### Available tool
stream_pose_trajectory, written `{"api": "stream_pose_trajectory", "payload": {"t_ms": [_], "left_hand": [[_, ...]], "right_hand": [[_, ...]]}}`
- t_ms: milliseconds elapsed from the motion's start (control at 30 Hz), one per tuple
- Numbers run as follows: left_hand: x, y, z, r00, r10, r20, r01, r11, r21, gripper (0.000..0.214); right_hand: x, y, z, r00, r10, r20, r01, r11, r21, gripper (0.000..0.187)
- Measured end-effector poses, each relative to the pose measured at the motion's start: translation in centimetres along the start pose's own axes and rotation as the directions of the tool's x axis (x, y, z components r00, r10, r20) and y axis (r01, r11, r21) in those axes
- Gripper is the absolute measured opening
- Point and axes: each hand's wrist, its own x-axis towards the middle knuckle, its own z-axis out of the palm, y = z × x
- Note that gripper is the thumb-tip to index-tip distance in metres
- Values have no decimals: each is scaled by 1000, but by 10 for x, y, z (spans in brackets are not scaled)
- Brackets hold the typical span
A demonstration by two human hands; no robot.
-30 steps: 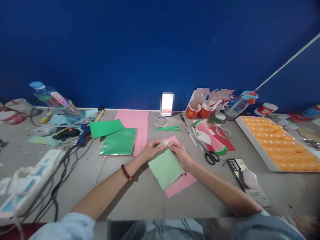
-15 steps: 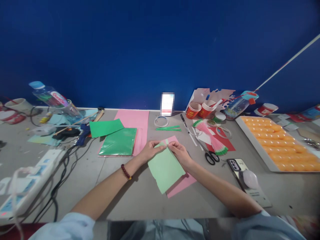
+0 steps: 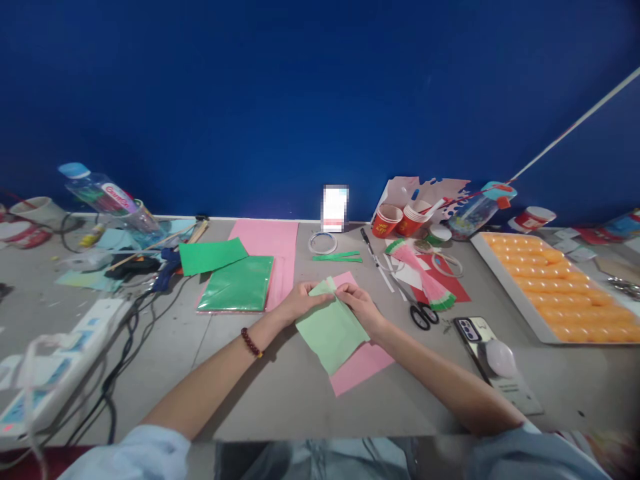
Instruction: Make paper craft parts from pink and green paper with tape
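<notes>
Both my hands pinch the far edge of a light green paper sheet (image 3: 331, 331) in the middle of the grey table (image 3: 280, 393). My left hand (image 3: 300, 303) grips the top left part of the sheet, where narrow folds are gathered. My right hand (image 3: 361, 307) grips the top right part, its fingers closed on the same pleated edge. The green sheet lies over a pink paper sheet (image 3: 361, 367), which sticks out below and to the right.
Green sheets (image 3: 235, 283) on pink paper lie to the left, with cables and a power strip (image 3: 55, 360) beyond. Scissors (image 3: 420, 310), a phone (image 3: 480, 340), a folded paper fan (image 3: 425, 280), red cups (image 3: 387, 220) and a tray of orange balls (image 3: 560, 287) sit to the right.
The green sheet's far edge has been drawn up into another small fold, so the sheet looks shorter and more pink paper shows below it. My hands stay in nearly the same place.
</notes>
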Motion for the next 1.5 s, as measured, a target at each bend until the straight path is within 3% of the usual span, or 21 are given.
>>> {"api": "stream_pose_trajectory", "payload": {"t_ms": [333, 633, 867, 1033, 1500], "left_hand": [[-1, 0, 0, 999, 15, 30, -14, 999, -46, 36], [1, -1, -3, 998, -19, 59, 20, 1000, -19, 36], [0, -3, -2, 999, -7, 54, 11, 998, -69, 39], [-1, -3, -1, 999, -27, 33, 30, 995, -93, 39], [-1, -1, -1, 999, -33, 11, 33, 999, -30, 40]], "right_hand": [[-1, 4, 2, 998, -61, -18, 61, 998, -1, 28], [-4, 1, 4, 1000, -1, 2, 1, 1000, 14, 26], [-4, 3, 7, 999, -9, -39, 10, 1000, 30, 31], [-3, 2, 5, 1000, -21, -8, 21, 1000, 2, 30], [-2, 2, 2, 1000, 15, 9, -15, 1000, -5, 31]]}}
